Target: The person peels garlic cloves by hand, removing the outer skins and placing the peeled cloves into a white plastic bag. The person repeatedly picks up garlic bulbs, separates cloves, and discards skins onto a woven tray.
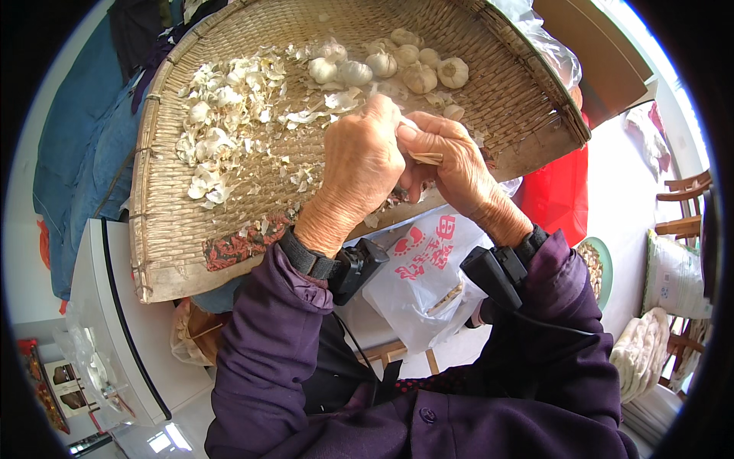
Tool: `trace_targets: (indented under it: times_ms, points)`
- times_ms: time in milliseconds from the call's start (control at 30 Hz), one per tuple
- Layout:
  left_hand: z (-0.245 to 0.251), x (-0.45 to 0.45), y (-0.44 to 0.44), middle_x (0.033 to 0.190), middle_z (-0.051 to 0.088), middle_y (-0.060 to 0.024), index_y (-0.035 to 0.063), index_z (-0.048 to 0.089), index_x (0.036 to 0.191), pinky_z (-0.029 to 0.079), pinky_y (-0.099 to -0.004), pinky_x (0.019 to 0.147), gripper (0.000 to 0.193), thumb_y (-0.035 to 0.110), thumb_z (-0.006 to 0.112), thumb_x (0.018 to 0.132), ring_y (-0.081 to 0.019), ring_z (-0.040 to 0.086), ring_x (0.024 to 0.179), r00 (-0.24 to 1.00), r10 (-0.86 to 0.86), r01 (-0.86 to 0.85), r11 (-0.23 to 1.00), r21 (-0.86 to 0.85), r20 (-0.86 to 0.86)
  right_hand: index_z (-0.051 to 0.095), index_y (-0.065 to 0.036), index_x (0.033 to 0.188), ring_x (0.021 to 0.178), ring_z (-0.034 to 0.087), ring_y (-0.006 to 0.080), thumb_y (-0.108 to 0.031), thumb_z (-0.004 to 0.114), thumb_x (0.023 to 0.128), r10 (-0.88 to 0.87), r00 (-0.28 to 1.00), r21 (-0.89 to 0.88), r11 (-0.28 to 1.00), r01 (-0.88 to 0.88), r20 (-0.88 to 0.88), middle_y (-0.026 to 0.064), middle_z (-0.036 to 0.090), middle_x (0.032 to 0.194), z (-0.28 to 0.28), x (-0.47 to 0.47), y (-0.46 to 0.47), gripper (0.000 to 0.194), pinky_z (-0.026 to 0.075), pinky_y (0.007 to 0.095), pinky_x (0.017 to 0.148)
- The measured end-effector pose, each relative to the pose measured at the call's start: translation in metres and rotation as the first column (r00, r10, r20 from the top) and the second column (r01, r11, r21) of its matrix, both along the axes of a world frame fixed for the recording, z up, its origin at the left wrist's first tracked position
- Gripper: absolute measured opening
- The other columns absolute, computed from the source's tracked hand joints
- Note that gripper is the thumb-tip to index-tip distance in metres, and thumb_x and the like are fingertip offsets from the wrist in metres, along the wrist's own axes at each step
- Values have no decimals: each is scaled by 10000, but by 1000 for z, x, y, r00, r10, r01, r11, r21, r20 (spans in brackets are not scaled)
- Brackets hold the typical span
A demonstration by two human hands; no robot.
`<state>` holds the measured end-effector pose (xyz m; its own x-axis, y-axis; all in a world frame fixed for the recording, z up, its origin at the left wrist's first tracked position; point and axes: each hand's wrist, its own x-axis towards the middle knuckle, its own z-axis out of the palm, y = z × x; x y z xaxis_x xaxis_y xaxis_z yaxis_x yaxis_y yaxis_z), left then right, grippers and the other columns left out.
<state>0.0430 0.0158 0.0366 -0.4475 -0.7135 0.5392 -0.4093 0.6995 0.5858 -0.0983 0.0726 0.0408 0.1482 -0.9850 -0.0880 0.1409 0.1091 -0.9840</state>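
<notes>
My left hand and my right hand meet over the near edge of a woven basket tray. Their fingers pinch a garlic piece, mostly hidden between them, and a dry garlic stem sticks out under my right thumb. Beyond the hands lie several whole garlic bulbs. A heap of papery garlic skins covers the tray's left part, and loose flakes are scattered around. One small garlic piece rests just behind my right hand.
A white printed plastic bag hangs below the tray's near edge. At the right are a red bag, a cardboard box and a green basin with pale pieces. A white cabinet stands at the left.
</notes>
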Motion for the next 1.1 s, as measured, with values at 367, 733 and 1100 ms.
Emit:
trace_targets:
  times_ms: [367,733,1100]
  points:
    - [-9,-1,-2,623,609,-187,25,532,802,474,-473,558,111,120,590,807,-391,626,637,996,37,-36,999,-7,84,569,9,1008,602,630,174,-349,516,954,-18,957,104,995,-13,289,94,624,786,-4,6,-2,366,537,287,501]
    - [-12,-5,0,599,588,-136,8,570,812,469,-316,503,85,8,521,882,-179,588,525,998,18,-15,999,48,-61,547,-8,1074,472,472,97,-343,510,937,-78,989,32,997,75,124,38,519,692,-6,8,4,364,377,224,413]
    - [-14,-4,1,638,541,-129,-31,537,760,427,-336,540,146,28,524,894,-160,479,569,997,59,-51,988,147,-48,538,-26,1024,493,361,42,-385,507,930,-96,988,15,995,95,123,-22,436,623,-11,15,7,372,290,206,427]
